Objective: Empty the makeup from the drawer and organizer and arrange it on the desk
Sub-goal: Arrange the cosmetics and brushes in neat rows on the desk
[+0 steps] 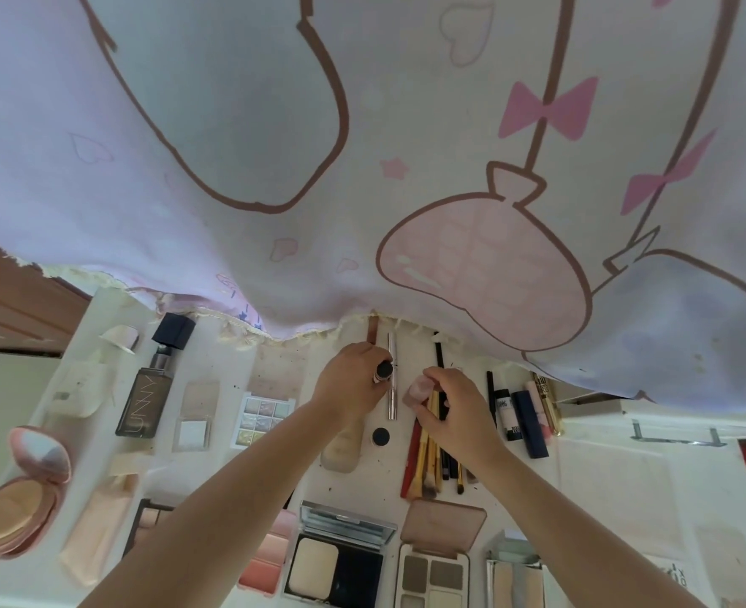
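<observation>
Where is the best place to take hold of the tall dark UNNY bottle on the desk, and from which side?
Take the UNNY bottle by its flat rectangular body, below the black cap, fingers across the two long sides. It lies flat on the desk, so a grip from above seems best. The bare gap towards the pale palette leaves finger room.

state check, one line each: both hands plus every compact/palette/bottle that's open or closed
left hand: grips a small dark-capped tube
right hand: pinches a pale pink piece
round pink compact: open
eyeshadow palette: open
powder compact: open
brow palette: open
tall dark bottle: capped, lying flat
</observation>
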The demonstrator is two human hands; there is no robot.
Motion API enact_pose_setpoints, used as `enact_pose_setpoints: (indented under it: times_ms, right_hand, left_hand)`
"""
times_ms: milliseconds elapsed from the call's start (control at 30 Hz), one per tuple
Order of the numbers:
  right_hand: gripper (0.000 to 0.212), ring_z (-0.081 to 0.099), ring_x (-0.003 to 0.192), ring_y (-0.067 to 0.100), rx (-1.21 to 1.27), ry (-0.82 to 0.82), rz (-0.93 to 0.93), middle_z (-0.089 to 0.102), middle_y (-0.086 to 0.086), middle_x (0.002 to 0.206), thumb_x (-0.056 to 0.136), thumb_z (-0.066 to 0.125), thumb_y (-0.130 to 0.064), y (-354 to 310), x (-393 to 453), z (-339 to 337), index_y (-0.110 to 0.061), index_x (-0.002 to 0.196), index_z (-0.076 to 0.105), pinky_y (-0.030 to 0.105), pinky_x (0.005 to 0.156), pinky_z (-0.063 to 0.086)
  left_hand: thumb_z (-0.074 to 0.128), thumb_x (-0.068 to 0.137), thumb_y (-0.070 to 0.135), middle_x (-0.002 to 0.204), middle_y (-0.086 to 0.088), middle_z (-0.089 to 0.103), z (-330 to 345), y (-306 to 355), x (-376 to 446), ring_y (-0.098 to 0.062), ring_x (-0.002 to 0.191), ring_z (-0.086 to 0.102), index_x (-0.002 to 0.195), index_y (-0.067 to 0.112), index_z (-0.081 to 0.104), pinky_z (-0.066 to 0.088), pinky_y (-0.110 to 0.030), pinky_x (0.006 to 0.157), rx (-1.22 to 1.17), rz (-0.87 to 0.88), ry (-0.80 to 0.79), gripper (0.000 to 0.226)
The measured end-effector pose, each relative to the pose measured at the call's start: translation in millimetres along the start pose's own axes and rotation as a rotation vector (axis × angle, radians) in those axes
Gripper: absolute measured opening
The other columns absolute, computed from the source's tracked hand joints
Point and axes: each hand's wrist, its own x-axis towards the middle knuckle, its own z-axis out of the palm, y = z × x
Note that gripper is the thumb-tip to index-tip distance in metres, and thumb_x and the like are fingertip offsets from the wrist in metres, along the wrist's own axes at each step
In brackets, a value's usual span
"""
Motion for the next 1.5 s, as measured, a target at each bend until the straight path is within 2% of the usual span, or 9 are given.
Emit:
enact_pose_setpoints:
  times_ms: [200, 367, 467, 633, 733, 800, 867, 1033, 1500]
  right_hand:
    - [0.027, 0.054, 0.103, 0.012, 0.104, -0.064, 0.104, 0.059, 0.005, 0.113, 0.093, 0.048, -0.02, -12, 18, -17, -0.007, 0.116, 0.055, 0.024, 0.093, 0.043]
    - [0.018, 0.061, 0.077, 0.021, -0.059, -0.322, 0.191, 0.064, 0.008, 0.094, 0.09, 0.05, -0.017, -26, 82, -12, -0.004, 0.094, 0.062, 0.028, 0.072, 0.047]
    - [0.029, 0.045, 0.057, 0.013, -0.226, -0.358, 0.232, 0.044, 0.001, 0.063, 0.084, 0.057, -0.016, -26, 109, 7, -0.014, 0.06, 0.041, 0.023, 0.047, 0.033]
    - [0.037, 0.038, 0.051, 0.012, -0.235, -0.344, 0.295, 0.037, -0.001, 0.056, 0.078, 0.06, -0.009, -27, 112, 16, -0.014, 0.054, 0.032, 0.021, 0.042, 0.026]
    - [0.032, 0.042, 0.059, 0.016, -0.115, -0.26, 0.304, 0.037, -0.003, 0.059, 0.078, 0.061, -0.009, -27, 103, 11, -0.013, 0.059, 0.035, 0.021, 0.043, 0.024]
    - [0.013, 0.045, 0.071, 0.017, -0.043, -0.201, 0.244, 0.043, -0.002, 0.069, 0.078, 0.06, -0.008, -29, 96, 2, -0.008, 0.081, 0.047, 0.022, 0.049, 0.029]
    - [0.021, 0.049, 0.076, 0.02, 0.004, -0.116, 0.159, 0.053, 0.007, 0.083, 0.078, 0.059, -0.006, -32, 89, -11, -0.004, 0.098, 0.053, 0.026, 0.057, 0.036]
    - [0.021, 0.057, 0.092, 0.029, -0.115, 0.014, -0.127, 0.063, 0.018, 0.098, 0.083, 0.055, -0.003, -34, 70, -39, 0.005, 0.101, 0.061, 0.022, 0.081, 0.04]
    - [0.025, 0.053, 0.091, 0.027, -0.472, -0.099, -0.248, 0.055, 0.014, 0.103, 0.093, 0.036, -0.013, -37, 62, -39, -0.003, 0.106, 0.055, 0.026, 0.062, 0.027]
  left_hand:
    - [0.052, 0.09, 0.019, 0.127, -0.003, 0.051, 0, -2, -2, -0.018, 0.118, 0.045, 0.126, 0.014, 0.049, 0.036, -0.023, 0.096, -0.014, -0.04, 0.0, 0.037]
    - [0.048, 0.089, 0.011, 0.133, -0.003, 0.047, -2, -11, -11, -0.019, 0.125, 0.041, 0.133, 0.014, 0.044, 0.034, -0.024, 0.097, -0.043, -0.085, 0.011, 0.044]
    - [0.047, 0.09, 0.011, 0.135, -0.003, 0.046, -3, -18, -18, -0.02, 0.126, 0.04, 0.133, 0.014, 0.043, 0.034, -0.026, 0.1, -0.043, -0.13, 0.024, 0.044]
    - [0.048, 0.09, 0.011, 0.129, -0.008, 0.052, -5, -25, -29, -0.023, 0.121, 0.045, 0.13, 0.009, 0.047, 0.035, -0.026, 0.097, -0.078, -0.135, 0.061, 0.04]
    - [0.042, 0.083, 0.02, 0.116, -0.013, 0.059, -5, -23, -35, -0.028, 0.11, 0.053, 0.119, 0.003, 0.057, 0.038, -0.025, 0.086, -0.141, -0.13, 0.081, 0.043]
    - [0.042, 0.083, 0.018, 0.111, -0.015, 0.062, -3, -22, -36, -0.029, 0.105, 0.056, 0.115, 0.001, 0.06, 0.038, -0.024, 0.083, -0.161, -0.118, 0.092, 0.04]
    - [0.049, 0.088, 0.007, 0.113, -0.014, 0.061, -2, -19, -35, -0.028, 0.107, 0.055, 0.116, 0.003, 0.059, 0.04, -0.027, 0.086, -0.169, -0.118, 0.093, 0.03]
    - [0.05, 0.088, 0.004, 0.115, -0.012, 0.06, 1, -11, -36, -0.025, 0.107, 0.055, 0.118, 0.005, 0.058, 0.042, -0.028, 0.089, -0.203, -0.126, 0.099, 0.031]
    - [0.048, 0.09, 0.009, 0.117, -0.011, 0.058, -1, 0, -48, -0.025, 0.107, 0.055, 0.119, 0.007, 0.058, 0.042, -0.027, 0.085, -0.167, -0.132, 0.119, 0.031]
